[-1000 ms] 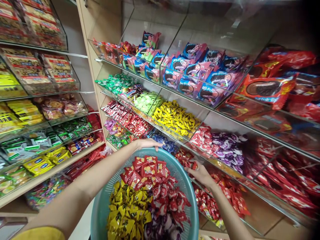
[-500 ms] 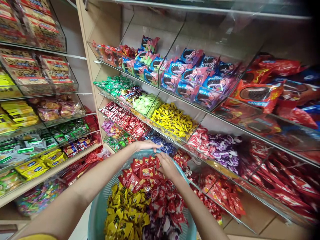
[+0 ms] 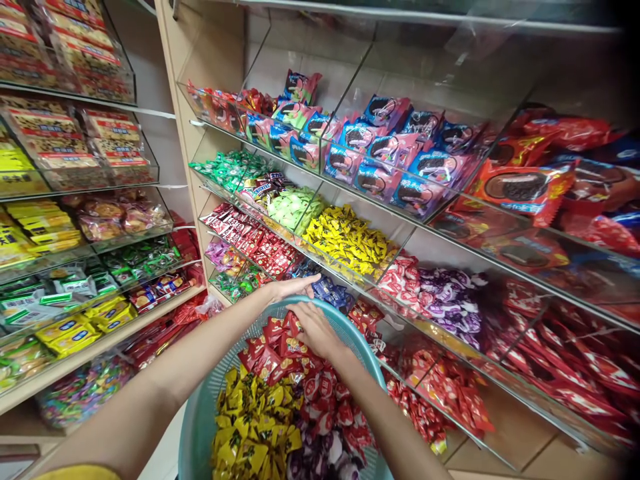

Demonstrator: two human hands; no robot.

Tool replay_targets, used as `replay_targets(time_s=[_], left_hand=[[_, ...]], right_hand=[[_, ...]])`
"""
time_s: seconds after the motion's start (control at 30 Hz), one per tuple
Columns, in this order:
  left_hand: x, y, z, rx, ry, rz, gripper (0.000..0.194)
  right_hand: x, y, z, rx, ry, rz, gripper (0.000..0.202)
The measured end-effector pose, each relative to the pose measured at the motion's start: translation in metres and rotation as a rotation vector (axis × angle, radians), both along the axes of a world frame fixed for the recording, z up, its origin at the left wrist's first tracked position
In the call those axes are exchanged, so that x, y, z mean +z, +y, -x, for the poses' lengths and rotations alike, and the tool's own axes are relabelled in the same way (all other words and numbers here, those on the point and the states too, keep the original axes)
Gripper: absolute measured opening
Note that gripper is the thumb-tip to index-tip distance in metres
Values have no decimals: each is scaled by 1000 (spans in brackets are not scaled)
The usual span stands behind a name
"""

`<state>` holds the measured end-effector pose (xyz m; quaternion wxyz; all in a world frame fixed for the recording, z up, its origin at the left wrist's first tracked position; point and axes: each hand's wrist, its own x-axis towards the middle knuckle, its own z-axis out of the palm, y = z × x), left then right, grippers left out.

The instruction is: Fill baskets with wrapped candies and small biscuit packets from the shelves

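Observation:
A round turquoise plastic basket is in front of me, its contents facing up. Inside lie yellow-wrapped candies, red packets with orange fruit pictures, red-and-white twist-wrapped candies and purple-and-white ones. At the far rim, my left hand is closed on the basket's edge, some of its fingers hidden behind it. My right hand is inside that rim, its fingers stretched out over the red packets. Nothing shows in its grasp, though the fingertips are partly hidden.
Tilted clear shelf bins of wrapped candy and cookies rise ahead and to the right. Their front edges pass close to the basket. More shelves with packaged snacks stand on the left. A bag of colourful candies sits low on the left.
My right hand has moved from the basket's far rim down and left, in over the red packets. The left hand stays at the rim, its raised digit now clear of the right hand.

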<state>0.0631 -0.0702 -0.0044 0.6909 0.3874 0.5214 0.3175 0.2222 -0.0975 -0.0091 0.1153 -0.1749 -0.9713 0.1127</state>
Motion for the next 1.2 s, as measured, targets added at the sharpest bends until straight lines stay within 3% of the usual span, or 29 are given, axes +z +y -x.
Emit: replay_targets(time_s=[0.17,0.43,0.6,0.7,0.87,1.03,1.13,1.2], left_hand=[[-2,1,0,-4,23,-27,61],[-2,3,0,-7,34,-31,62],[5,1,-1,-32,64,-7,64],[10,-3,-2,-24,63,-18,64],[12,-4,-1,-32,70,2,62],[12,-1,1,-48,39,6,61],[16,-2,0,-43,44,11,61],[20,-3,-1,-34,70,2,61]], right_hand=[[-9,-1,9,-42,9,-67,54],[-7,3,3,-57,29,4,46],[4,-20,15,77,51,-13,47],[2,-37,31,179,22,-61,41],[-9,-49,45,115,-62,-142,31],[7,-36,13,84,102,-137,36],[10,-11,-27,-70,280,-123,23],[2,14,-59,-229,397,-131,20]])
